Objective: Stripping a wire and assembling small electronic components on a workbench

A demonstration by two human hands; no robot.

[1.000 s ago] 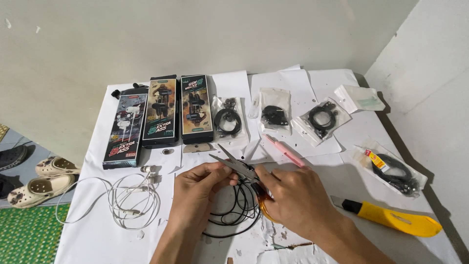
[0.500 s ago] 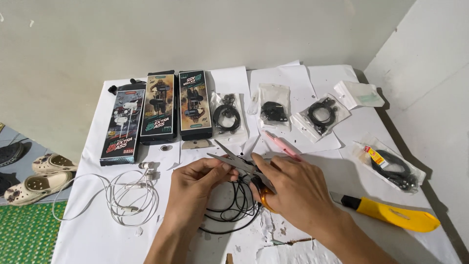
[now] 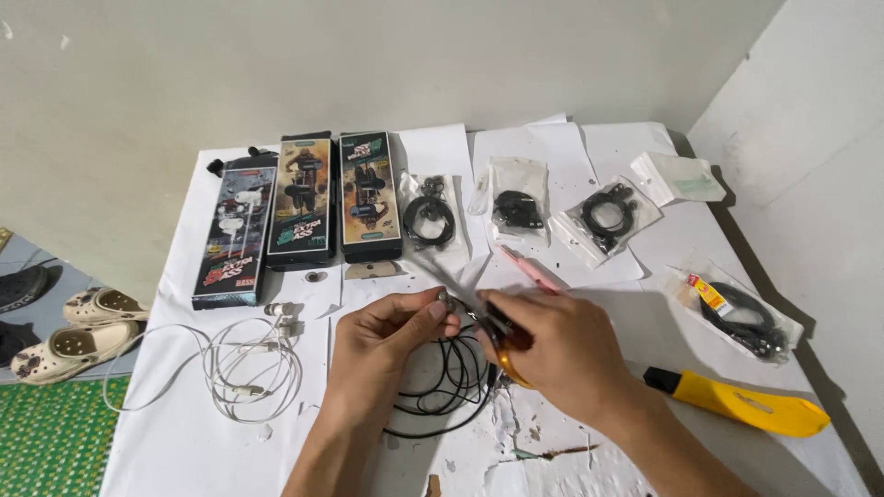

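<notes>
I am pinching the black earphone cable (image 3: 448, 373) in my left hand (image 3: 387, 336) to steady it while my right hand (image 3: 552, 354) is gripping orange-handled pliers (image 3: 505, 354) against it over the bench (image 3: 184, 433).

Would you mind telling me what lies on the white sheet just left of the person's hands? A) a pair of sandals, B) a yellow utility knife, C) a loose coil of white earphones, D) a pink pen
C: the white earphones lie coiled on the paper-covered table left of the left hand; the yellow utility knife lies to the right.
</notes>
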